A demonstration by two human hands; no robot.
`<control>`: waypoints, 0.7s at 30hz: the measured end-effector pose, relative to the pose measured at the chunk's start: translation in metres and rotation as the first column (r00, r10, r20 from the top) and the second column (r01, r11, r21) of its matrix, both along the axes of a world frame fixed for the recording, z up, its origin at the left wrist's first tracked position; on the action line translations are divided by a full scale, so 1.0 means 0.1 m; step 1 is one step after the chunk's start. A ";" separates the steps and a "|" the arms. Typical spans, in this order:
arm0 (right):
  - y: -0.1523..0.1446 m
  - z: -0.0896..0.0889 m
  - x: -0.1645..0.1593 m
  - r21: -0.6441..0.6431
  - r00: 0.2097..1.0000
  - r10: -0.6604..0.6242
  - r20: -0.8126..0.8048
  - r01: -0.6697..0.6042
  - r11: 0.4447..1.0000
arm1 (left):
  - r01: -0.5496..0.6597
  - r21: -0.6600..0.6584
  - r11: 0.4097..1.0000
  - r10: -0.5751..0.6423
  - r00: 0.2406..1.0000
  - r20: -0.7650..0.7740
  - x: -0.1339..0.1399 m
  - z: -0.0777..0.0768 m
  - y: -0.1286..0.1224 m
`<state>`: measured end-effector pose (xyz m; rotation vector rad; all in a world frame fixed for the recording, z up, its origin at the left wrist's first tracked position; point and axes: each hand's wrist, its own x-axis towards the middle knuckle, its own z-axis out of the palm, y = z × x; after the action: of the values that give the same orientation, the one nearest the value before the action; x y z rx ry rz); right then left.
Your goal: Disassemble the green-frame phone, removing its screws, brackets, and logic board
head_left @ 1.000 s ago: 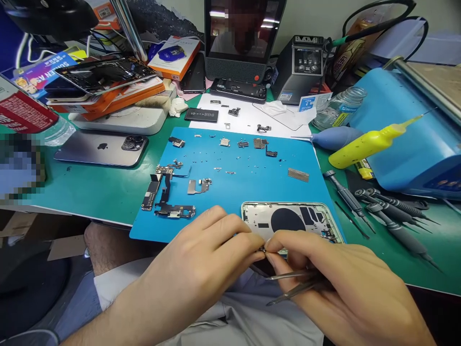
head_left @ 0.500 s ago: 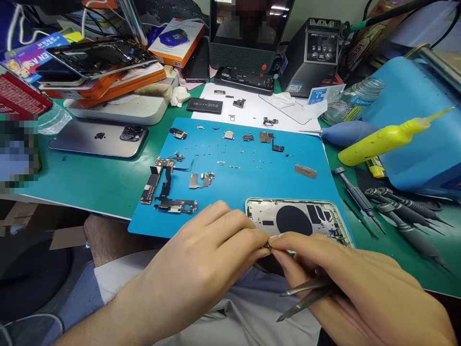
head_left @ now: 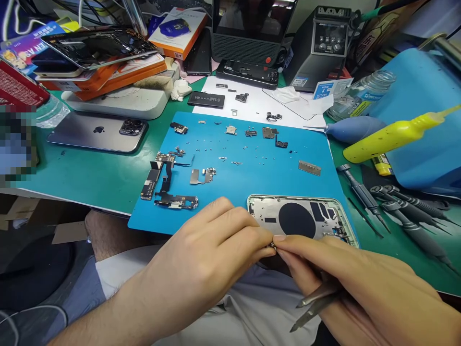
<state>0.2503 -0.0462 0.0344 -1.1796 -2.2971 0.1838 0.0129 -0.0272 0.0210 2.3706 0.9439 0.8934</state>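
Both hands meet over my lap, at the near edge of the blue mat (head_left: 223,185). My left hand (head_left: 212,254) pinches a tiny dark metallic part (head_left: 272,245), mostly covered by the fingertips. From the other side, the thumb and index finger of my right hand (head_left: 345,269) pinch the same part. A pair of tweezers (head_left: 317,305) is tucked in the right palm, tips pointing down and left. Just beyond the fingers lies an opened phone housing (head_left: 268,209) with a black round pad. A logic board with flex cable (head_left: 151,180) rests on the mat's left side.
Small screws and brackets lie across the mat. Screwdrivers (head_left: 363,192), a yellow bottle (head_left: 385,139) and a blue air blower (head_left: 356,129) are on the right. A phone (head_left: 97,132) lies left; a battery (head_left: 206,100) and white paper (head_left: 248,103) are behind the mat.
Both hands have shifted slightly right in view, still pinching the small part together. The tweezers in the right hand have moved slightly right and down. The camera view has shifted a little.
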 end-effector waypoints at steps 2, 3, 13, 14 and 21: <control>-0.01 0.00 -0.01 -0.025 0.999 -0.014 -0.043 0.013 1.000 | 0.007 -0.019 1.000 -0.007 1.000 0.009 0.00 0.00 0.00; -0.02 0.00 -0.01 -0.039 0.998 -0.020 -0.059 0.018 0.999 | 0.010 -0.031 0.999 -0.010 1.000 0.015 0.00 0.00 -0.01; -0.07 0.06 -0.06 -0.077 0.993 -0.100 -0.060 0.096 0.992 | 0.025 -0.045 0.999 -0.023 0.998 0.050 0.01 0.05 -0.04; -0.06 0.07 -0.05 -0.060 0.998 -0.060 -0.031 0.058 0.997 | 0.025 -0.039 0.999 -0.023 0.999 0.048 0.01 0.04 -0.04; -0.07 0.08 0.06 0.040 0.998 0.013 0.069 -0.016 0.999 | 0.000 -0.010 1.000 0.001 0.999 0.043 0.01 0.01 -0.05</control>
<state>0.2558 -0.0528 0.0420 -1.1666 -2.3582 0.1030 0.0139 -0.0323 0.0217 2.3337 0.9302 0.9340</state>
